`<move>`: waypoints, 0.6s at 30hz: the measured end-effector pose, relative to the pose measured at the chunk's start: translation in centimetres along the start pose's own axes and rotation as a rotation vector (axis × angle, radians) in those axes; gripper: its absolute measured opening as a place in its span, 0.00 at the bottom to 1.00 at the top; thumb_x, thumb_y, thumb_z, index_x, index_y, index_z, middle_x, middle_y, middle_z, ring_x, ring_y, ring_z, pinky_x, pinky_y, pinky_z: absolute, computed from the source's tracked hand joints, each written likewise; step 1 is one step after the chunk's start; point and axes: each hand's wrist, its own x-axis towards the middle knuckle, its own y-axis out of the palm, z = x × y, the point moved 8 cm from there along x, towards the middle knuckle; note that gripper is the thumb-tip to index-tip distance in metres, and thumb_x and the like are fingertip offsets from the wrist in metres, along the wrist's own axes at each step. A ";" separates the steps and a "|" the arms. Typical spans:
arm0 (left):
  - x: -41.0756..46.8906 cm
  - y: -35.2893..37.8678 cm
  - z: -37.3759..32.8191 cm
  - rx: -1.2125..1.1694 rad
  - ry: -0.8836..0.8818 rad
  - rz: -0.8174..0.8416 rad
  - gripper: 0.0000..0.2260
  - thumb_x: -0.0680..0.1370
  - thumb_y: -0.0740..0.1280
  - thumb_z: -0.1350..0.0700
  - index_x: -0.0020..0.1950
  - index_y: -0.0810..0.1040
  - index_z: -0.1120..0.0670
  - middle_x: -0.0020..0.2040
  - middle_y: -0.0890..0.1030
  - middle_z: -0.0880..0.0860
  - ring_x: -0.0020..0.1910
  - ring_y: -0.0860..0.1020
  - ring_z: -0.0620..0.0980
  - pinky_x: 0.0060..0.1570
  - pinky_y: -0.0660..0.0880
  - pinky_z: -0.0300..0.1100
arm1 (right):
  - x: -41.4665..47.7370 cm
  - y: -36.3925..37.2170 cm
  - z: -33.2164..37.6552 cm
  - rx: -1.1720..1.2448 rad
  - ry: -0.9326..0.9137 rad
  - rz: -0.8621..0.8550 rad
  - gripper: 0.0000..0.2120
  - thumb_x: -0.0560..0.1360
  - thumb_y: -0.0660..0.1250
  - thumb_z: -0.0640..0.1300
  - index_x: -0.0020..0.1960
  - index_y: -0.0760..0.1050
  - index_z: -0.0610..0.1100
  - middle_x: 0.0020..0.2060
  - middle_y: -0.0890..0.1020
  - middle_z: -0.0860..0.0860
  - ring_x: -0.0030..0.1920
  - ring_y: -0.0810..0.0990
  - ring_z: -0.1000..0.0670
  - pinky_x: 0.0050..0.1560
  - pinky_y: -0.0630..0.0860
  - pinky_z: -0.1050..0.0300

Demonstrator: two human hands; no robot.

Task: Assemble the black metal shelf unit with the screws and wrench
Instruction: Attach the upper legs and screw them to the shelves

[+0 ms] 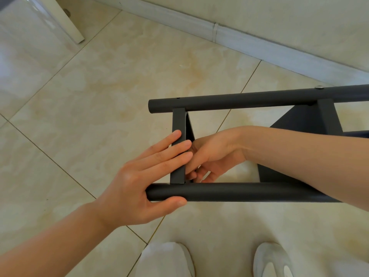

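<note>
The left hand (139,186) is reaching in from the lower left, its forearm stretching across the tiled floor (99,86). Its fingers (169,148) are lying straight and flat across the flat crossbar (178,124), while the thumb is pressing along the underside of the near tube (239,191). The right hand (211,154) is coming in from the right edge, wrist bent, dipping inside the black shelf unit (299,118), which is lying on its side between the near tube and the far tube (239,100). Its fingers are curling in behind the crossbar near the joint with the near tube; the crossbar is hiding their tips, so I cannot tell whether they are holding anything. The shelf unit is running off the right edge, and a screw head (319,87) is showing on the far tube.
</note>
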 end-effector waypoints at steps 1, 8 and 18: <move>0.0 0.0 0.0 0.001 0.000 -0.002 0.29 0.80 0.67 0.44 0.69 0.71 0.66 0.72 0.73 0.60 0.78 0.64 0.60 0.75 0.65 0.51 | -0.2 -0.1 0.1 -0.007 -0.008 0.010 0.06 0.79 0.66 0.39 0.44 0.80 0.43 0.34 0.76 0.50 0.38 0.73 0.52 0.51 0.73 0.54; 0.4 0.0 0.0 0.006 0.006 -0.008 0.28 0.80 0.67 0.44 0.69 0.72 0.66 0.72 0.73 0.60 0.78 0.64 0.60 0.74 0.66 0.52 | -0.7 -0.6 0.2 -0.086 0.013 -0.020 0.09 0.79 0.67 0.40 0.41 0.81 0.46 0.30 0.73 0.51 0.36 0.70 0.52 0.46 0.71 0.57; 0.4 0.1 0.1 0.005 0.009 -0.013 0.28 0.80 0.68 0.44 0.69 0.72 0.66 0.72 0.73 0.60 0.78 0.65 0.60 0.74 0.67 0.53 | -0.6 -0.7 0.2 -0.066 -0.024 -0.003 0.03 0.79 0.67 0.40 0.51 0.77 0.41 0.38 0.80 0.51 0.44 0.74 0.50 0.53 0.74 0.54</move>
